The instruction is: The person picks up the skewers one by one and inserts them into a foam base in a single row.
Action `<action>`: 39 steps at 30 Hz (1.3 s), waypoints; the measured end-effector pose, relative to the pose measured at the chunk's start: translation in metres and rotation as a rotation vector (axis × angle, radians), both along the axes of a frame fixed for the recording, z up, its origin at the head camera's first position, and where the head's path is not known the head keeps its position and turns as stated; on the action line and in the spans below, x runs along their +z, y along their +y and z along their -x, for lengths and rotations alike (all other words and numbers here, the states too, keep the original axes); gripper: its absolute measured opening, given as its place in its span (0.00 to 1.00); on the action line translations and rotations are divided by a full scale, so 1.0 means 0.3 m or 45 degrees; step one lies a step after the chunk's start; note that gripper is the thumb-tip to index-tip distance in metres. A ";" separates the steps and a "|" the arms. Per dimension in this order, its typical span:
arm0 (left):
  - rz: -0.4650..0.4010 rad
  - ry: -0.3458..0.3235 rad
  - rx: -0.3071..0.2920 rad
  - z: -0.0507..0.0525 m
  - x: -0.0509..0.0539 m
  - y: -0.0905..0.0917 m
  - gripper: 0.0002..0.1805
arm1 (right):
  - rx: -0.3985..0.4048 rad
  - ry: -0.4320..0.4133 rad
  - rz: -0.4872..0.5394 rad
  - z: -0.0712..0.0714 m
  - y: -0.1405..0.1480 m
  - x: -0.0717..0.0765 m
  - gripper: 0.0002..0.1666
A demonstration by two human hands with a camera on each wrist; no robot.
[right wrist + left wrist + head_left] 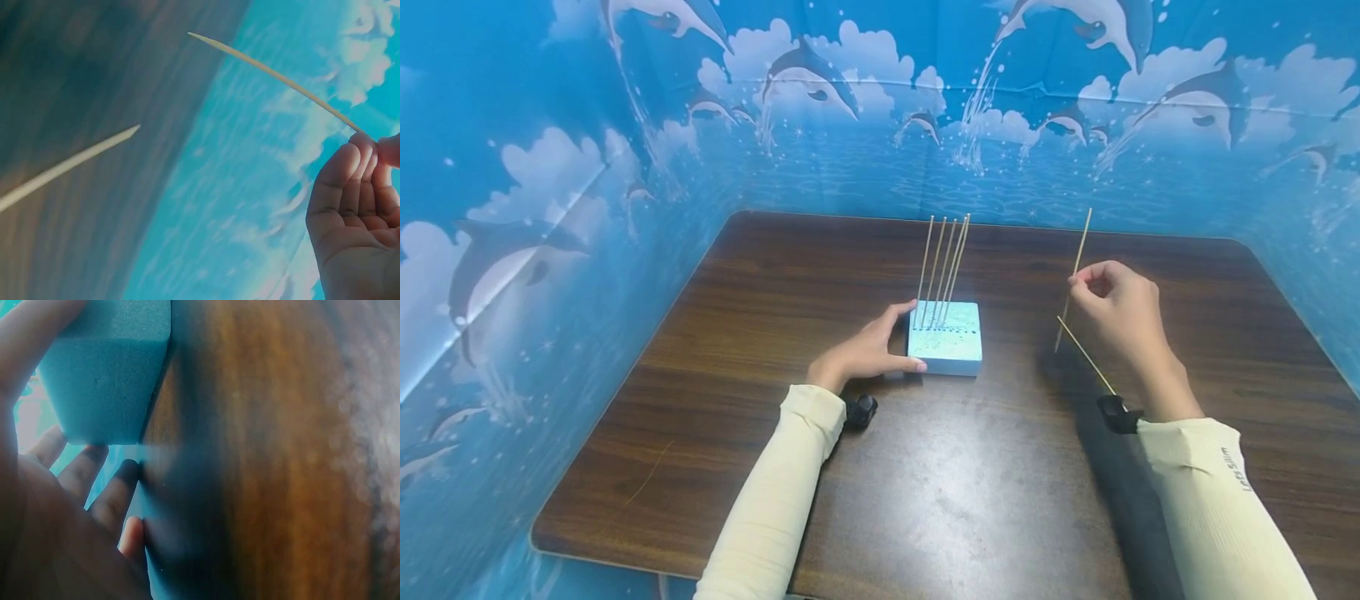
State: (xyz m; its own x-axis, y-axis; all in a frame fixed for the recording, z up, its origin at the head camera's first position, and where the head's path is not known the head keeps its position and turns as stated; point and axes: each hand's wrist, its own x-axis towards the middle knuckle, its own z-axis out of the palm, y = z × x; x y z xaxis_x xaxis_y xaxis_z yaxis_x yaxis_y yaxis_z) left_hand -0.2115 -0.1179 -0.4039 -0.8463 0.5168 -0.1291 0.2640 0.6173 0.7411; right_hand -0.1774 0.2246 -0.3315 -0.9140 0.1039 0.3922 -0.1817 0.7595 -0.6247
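Observation:
A pale blue foam block [951, 343] sits on the table, with several thin wooden skewers [942, 271] standing upright in its left part, leaning slightly right. My left hand [868, 350] holds the block from its left side, thumb at the near face and a finger at the far left corner. The left wrist view shows the block's side [106, 394] between thumb and fingers. To the right, my right hand [1120, 304] pinches one skewer [1083, 235] between thumb and fingertips, nearly upright above the table. That skewer's pointed end [250, 60] shows in the right wrist view.
Another skewer [1086, 354] lies slantwise beside the right wrist; its pointed tip [125, 135] shows in the right wrist view. The brown wooden table [760, 308] has rounded corners. A blue dolphin-print cloth [865, 167] hangs behind it and on the left.

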 end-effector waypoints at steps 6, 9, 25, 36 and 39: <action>0.010 -0.016 0.015 -0.006 0.000 -0.002 0.60 | 0.127 0.032 0.110 0.013 -0.145 0.041 0.10; 0.001 -0.011 0.011 -0.005 0.001 -0.002 0.61 | 0.198 0.053 0.132 0.025 -0.202 0.046 0.09; 0.016 -0.007 -0.001 0.000 -0.009 0.009 0.61 | 0.325 0.105 0.156 0.065 -0.324 0.027 0.05; 0.021 -0.009 0.012 0.001 0.000 0.009 0.61 | 0.341 0.107 0.127 0.076 -0.340 0.005 0.05; 0.029 -0.014 0.022 0.000 0.002 0.006 0.61 | 0.349 0.106 0.129 0.079 -0.344 0.003 0.05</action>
